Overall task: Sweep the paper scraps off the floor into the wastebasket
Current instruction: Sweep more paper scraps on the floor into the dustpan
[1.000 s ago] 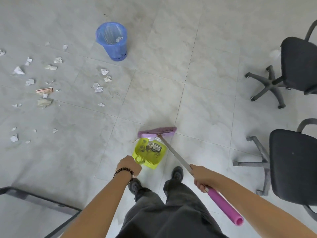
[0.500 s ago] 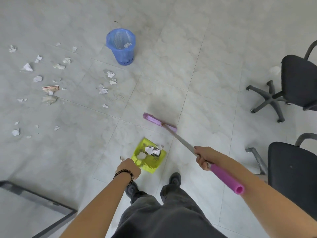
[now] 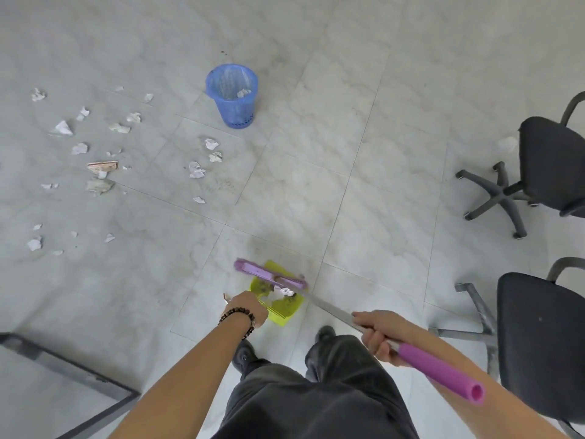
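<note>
My left hand (image 3: pixel 247 308) grips the handle of a yellow-green dustpan (image 3: pixel 282 307) low over the floor in front of my feet. A few scraps lie in the pan. My right hand (image 3: pixel 378 333) grips the metal shaft of a broom just above its purple grip (image 3: pixel 440 372). The purple broom head (image 3: pixel 269 274) lies across the pan's far edge. A blue mesh wastebasket (image 3: pixel 232 95) stands upright farther ahead with a scrap inside. Several white paper scraps (image 3: pixel 197 170) are scattered on the floor to the left, with a brown piece (image 3: pixel 103 166) among them.
Two black office chairs stand on the right, one far (image 3: pixel 550 172) and one near (image 3: pixel 541 340), their wheeled bases reaching onto the floor. A dark metal frame (image 3: pixel 72 372) juts in at the lower left. The floor is pale grey tile.
The broom head has come back toward me from the floor beyond the pan and now lies over the pan's far edge. The pan has lifted slightly. The view has shifted forward.
</note>
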`<control>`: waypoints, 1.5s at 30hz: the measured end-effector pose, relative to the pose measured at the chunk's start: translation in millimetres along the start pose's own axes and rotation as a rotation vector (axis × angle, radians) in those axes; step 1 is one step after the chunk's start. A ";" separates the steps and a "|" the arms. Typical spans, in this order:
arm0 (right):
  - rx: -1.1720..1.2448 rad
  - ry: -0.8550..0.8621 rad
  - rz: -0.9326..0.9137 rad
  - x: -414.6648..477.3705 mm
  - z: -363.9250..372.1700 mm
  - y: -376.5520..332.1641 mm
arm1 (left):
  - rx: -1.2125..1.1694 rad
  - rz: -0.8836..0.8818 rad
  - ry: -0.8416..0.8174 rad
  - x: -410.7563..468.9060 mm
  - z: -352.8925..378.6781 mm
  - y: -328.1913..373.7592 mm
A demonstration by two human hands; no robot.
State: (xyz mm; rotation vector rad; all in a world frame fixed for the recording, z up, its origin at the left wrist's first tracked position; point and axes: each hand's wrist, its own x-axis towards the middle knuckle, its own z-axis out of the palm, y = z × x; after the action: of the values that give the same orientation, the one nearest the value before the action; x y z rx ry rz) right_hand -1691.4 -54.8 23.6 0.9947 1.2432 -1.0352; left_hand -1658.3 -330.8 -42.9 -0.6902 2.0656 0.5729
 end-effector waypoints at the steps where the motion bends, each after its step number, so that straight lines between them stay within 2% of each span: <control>1: -0.016 0.007 -0.025 -5.2 -1.9 -2.5 | -0.015 0.001 -0.007 -2.3 0.4 -2.8; 5: -0.208 0.030 -0.184 -0.6 0.8 -21.2 | -0.131 -0.058 0.045 -13.4 17.5 -21.2; 10: -0.784 0.014 -0.490 30.6 -5.3 -57.5 | -0.451 -0.269 0.088 -52.1 60.6 -26.1; 14: -1.034 -0.014 -0.631 52.8 -10.3 -83.1 | -0.732 -0.430 0.149 -92.3 106.6 -23.6; 19: -1.146 -0.025 -0.681 70.2 13.5 -97.2 | -0.984 -0.563 0.198 -129.5 167.1 -28.6; 22: -1.215 -0.009 -0.639 80.0 40.2 -88.6 | -1.086 -0.629 0.224 -140.9 195.5 -37.5; 24: -1.266 0.026 -0.589 85.4 53.2 -75.0 | -1.094 -0.664 0.207 -142.4 210.6 -46.3; 30: -1.686 0.110 -0.439 80.7 36.9 10.1 | -1.010 -0.708 0.128 -155.6 238.7 -80.9; 32: -1.668 0.067 -0.361 65.6 26.5 33.2 | -1.034 -0.708 0.097 -160.3 244.9 -83.3; 35: -1.586 0.007 -0.237 44.7 32.8 25.0 | -1.026 -0.650 0.097 -162.5 241.6 -82.5; 38: -1.340 0.044 -0.065 20.1 46.5 -1.1 | -1.037 -0.580 0.127 -161.8 222.4 -90.0; 41: -1.211 0.064 -0.111 -5.1 50.5 -6.5 | -1.079 -0.541 0.196 -161.8 198.7 -103.7; 45: -1.061 0.017 -0.202 -15.7 53.8 0.8 | -1.010 -0.493 0.261 -157.6 171.2 -115.9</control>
State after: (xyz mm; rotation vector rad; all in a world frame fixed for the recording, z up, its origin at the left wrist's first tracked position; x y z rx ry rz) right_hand -1678.2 -105.6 43.1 0.0534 1.6382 -0.3698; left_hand -1406.9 -269.9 -16.8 -1.8614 1.6187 1.2811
